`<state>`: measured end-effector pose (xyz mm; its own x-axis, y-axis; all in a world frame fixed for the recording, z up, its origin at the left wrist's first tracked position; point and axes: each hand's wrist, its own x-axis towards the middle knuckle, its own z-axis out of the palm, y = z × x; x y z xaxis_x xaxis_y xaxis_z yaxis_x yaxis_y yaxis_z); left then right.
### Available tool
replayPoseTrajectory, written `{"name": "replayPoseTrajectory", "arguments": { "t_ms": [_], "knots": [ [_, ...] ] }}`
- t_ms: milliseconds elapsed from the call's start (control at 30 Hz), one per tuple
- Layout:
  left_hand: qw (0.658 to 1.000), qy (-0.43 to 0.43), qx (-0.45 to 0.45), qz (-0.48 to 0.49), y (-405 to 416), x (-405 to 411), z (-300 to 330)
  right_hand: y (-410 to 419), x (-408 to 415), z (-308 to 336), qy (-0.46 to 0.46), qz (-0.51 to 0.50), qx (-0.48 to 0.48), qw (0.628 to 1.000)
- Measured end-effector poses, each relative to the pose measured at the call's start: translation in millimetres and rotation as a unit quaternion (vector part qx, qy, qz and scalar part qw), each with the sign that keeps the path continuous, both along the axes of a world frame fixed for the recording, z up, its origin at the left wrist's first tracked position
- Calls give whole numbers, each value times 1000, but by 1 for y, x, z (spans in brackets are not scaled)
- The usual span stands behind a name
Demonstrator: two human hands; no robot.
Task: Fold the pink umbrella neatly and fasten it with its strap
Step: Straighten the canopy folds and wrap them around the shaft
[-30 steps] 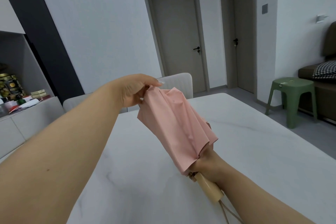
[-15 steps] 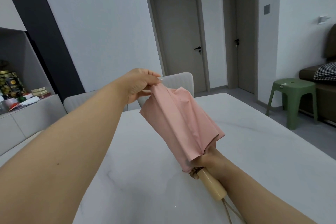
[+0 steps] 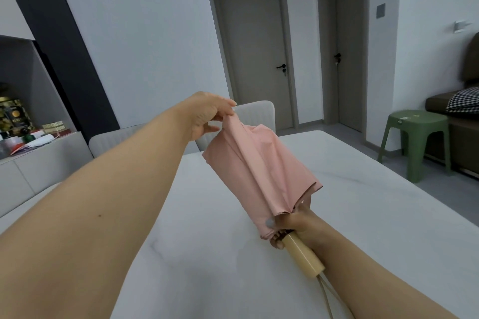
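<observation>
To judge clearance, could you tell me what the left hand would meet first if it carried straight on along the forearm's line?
Probably the pale chair back just beyond the left hand, which pinches the pink umbrella; depth is unclear.

Both forearms bare, no sleeves visible; right thumbnail point(image 3: 270, 222) pale grey, perhaps polished.
</observation>
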<state>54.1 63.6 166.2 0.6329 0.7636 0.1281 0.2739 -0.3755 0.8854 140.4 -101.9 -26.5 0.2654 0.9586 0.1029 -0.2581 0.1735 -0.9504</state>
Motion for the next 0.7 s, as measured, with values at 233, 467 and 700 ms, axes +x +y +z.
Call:
{"name": "replayPoseTrajectory", "arguments": {
  "t_ms": [233,467,700],
  "knots": [
    [999,-31,-17,19,-1,5,2,0,1,-3,22,17,2,1000],
    [999,35,-16,10,0,4,7,0,0,-2,21,28,2,999],
    [998,52,-45,0,0,1,5,-3,0,-1,17,22,4,1000]
  ]
}}
